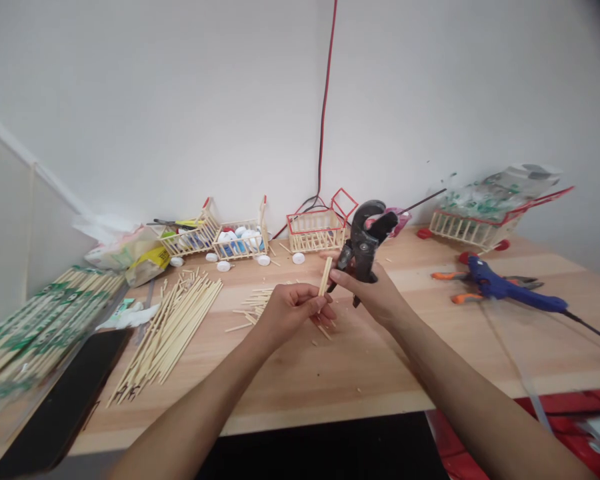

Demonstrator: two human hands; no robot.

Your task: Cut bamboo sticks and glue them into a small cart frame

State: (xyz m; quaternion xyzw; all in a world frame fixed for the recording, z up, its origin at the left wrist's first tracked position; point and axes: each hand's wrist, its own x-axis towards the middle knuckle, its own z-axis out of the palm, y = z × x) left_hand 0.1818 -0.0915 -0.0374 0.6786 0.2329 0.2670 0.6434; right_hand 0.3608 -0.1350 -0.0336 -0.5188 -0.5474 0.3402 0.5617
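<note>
"How does the left hand (290,310) stand?"

"Its fingers (316,307) are pinched together on short sticks (325,277), which rise from the fingertips."

"And the right hand (373,293)?"

"Its fingers curl around a black cutter (364,243); the thumb reaches right beside the sticks, though I can't tell whether it touches them."

"What lies around?"

"On the desk (290,387), cut pieces (257,301) sit just left of the left fingers, long sticks (185,327) farther left, and a blue glue gun (505,289) well right of the right fingers."
</note>
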